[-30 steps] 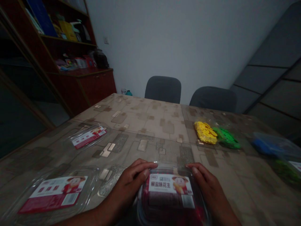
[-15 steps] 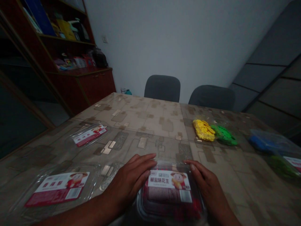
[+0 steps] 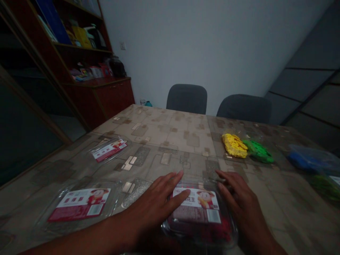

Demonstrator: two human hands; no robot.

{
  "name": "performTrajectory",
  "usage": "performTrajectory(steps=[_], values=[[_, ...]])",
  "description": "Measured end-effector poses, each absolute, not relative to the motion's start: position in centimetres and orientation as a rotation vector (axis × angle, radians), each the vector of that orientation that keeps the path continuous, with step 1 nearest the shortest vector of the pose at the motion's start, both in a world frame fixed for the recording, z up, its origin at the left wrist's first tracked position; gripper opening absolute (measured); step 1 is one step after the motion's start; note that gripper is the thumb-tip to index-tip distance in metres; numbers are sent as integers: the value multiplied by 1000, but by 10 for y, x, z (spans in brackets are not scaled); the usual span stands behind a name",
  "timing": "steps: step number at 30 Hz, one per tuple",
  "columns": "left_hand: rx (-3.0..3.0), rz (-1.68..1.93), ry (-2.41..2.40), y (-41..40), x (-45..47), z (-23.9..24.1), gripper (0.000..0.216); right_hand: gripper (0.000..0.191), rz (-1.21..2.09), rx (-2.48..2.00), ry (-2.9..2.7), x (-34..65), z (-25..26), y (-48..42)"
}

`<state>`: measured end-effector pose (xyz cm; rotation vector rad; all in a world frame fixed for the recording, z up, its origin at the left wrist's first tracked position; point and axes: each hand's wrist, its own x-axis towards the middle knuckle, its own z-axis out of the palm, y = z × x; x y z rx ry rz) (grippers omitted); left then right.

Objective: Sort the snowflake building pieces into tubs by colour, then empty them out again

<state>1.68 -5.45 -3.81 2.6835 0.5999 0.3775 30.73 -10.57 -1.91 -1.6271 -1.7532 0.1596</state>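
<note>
A clear plastic box (image 3: 202,230) with red contents and a red-and-white label stands at the table's near edge. My left hand (image 3: 156,198) lies over its left side, fingers stretched forward and thumb across the label. At the right edge of the box is my right hand (image 3: 243,203), with its fingers extended and a little apart; whether it touches the rim I cannot tell. To the left rests a clear plastic lid or tray (image 3: 79,203) with a similar label. Behind that lies another labelled clear piece (image 3: 110,150).
Yellow pieces (image 3: 235,146) and green pieces (image 3: 257,151) in clear packaging sit at the right of the patterned table (image 3: 170,131). Farther right is a clear box with blue contents (image 3: 302,161). Two grey chairs (image 3: 186,99) stand behind the table, and a wooden cabinet (image 3: 114,97) at the left.
My left thumb has moved onto the label. My right fingers have lifted and spread somewhat from the box's edge. The whole view has shifted slightly, so things appear farther right.
</note>
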Motion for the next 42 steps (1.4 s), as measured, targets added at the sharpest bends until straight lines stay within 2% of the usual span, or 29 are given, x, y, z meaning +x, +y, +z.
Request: performTrajectory(steps=[3,6,9,15,19,26,30,32,34,36,38,42], values=[[2667,413,587,-53,20,-39,124,38,-107,-1336,-2151,306,-16,-115],[2618,412,615,-48,26,-32,115,62,-202,-1152,-2476,300,-21,-123],[2542,357,650,-42,28,-25,111,77,-314,-1220,-2506,294,-31,-124],[2475,439,791,-45,24,-44,138,81,-512,-1167,-2473,295,-44,-120],[2526,476,810,-52,21,-50,134,81,-605,-1161,-2483,290,-39,-121],[2616,287,814,-54,26,-8,116,68,-701,-1150,-2455,289,-41,-117],[2591,181,839,-50,34,-12,117,61,-591,-1192,-2509,292,-37,-111],[2576,193,820,-49,35,-23,110,58,-504,-1235,-2508,293,-30,-108],[2557,271,785,-47,34,-37,108,67,-425,-1255,-2524,293,-22,-106],[2548,361,760,-45,34,-53,118,84,-384,-1259,-2556,292,-18,-103],[2558,417,762,-42,35,-67,129,93,-397,-1235,-2574,291,-19,-101],[2553,441,787,-41,36,-69,127,88,-413,-1250,-2562,289,-26,-100]])
